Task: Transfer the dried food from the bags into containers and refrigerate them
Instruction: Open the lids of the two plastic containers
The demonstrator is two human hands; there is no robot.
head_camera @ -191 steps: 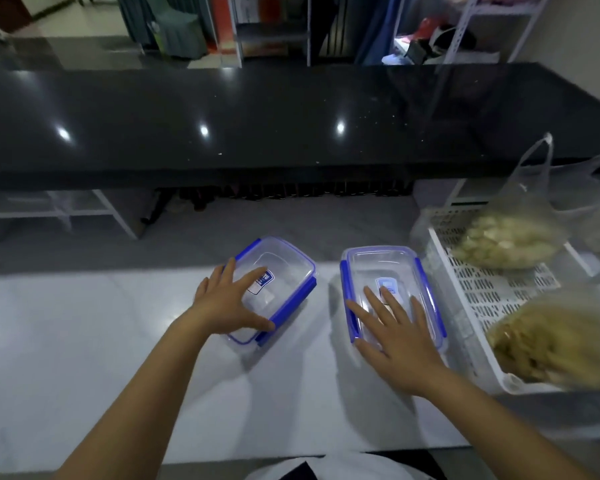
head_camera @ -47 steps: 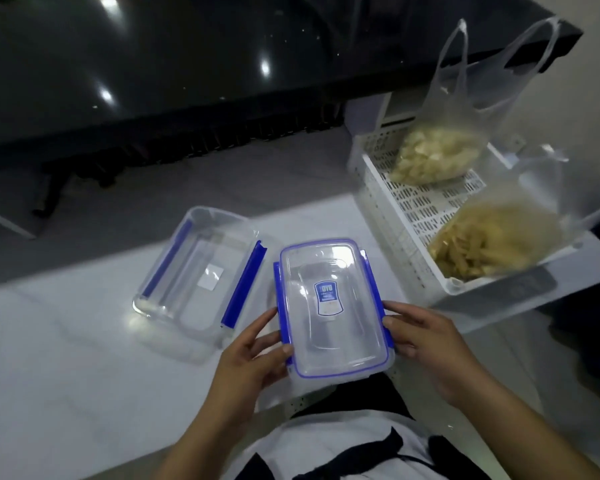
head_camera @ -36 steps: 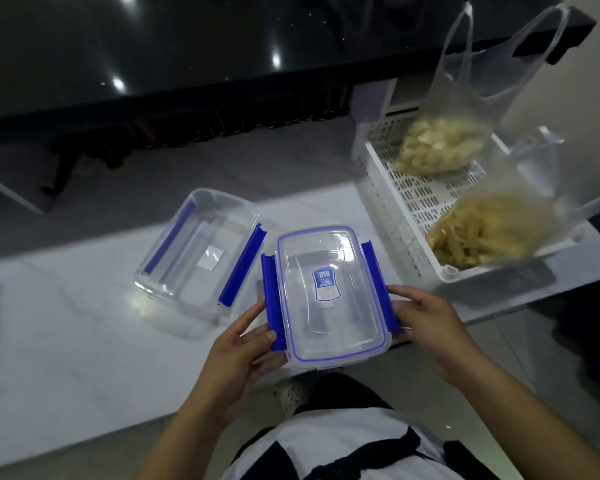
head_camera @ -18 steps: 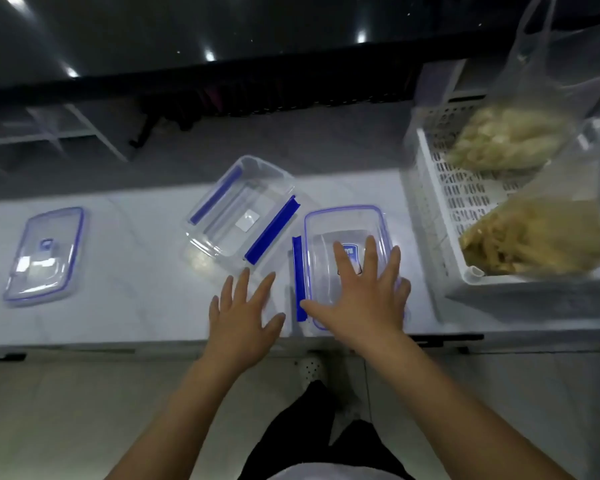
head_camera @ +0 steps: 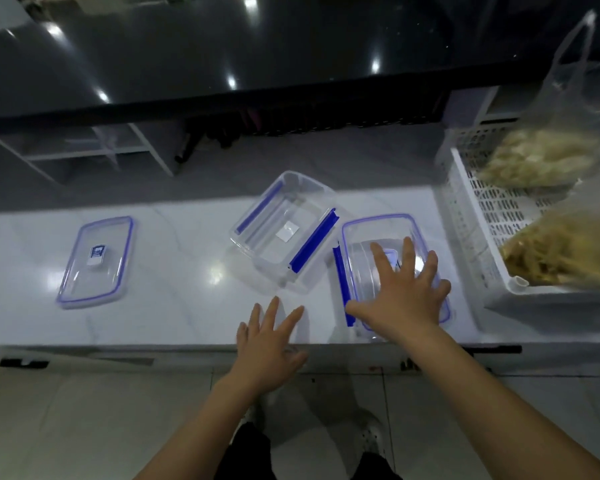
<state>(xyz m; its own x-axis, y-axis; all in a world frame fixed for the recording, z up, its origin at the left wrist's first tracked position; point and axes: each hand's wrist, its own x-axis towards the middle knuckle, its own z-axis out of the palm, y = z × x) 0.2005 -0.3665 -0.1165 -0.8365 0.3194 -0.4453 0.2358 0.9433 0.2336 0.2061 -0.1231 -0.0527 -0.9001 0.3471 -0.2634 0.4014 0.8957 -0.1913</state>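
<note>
Two clear containers with blue clips sit on the white counter [head_camera: 174,306]. One container [head_camera: 284,233] stands open and tilted at the centre, and its lid [head_camera: 96,259] lies flat far to the left. The other container [head_camera: 378,237], still lidded, lies just right of it. My right hand [head_camera: 404,289] rests flat on that lid with the fingers spread. My left hand [head_camera: 269,341] hovers open over the counter's front edge, holding nothing. Two clear bags of dried food, a far bag [head_camera: 541,157] and a near bag [head_camera: 565,254], lie in a white basket [head_camera: 471,230] at the right.
A glossy black countertop [head_camera: 222,57] runs across the back, above the white counter. Under it I see white shelf frames [head_camera: 84,150]. The tiled floor [head_camera: 84,417] and my legs show below the counter's front edge.
The lidded container was held in both hands over the counter's edge with its side clips flipped out; it now lies on the counter under my right palm. My left hand has let go.
</note>
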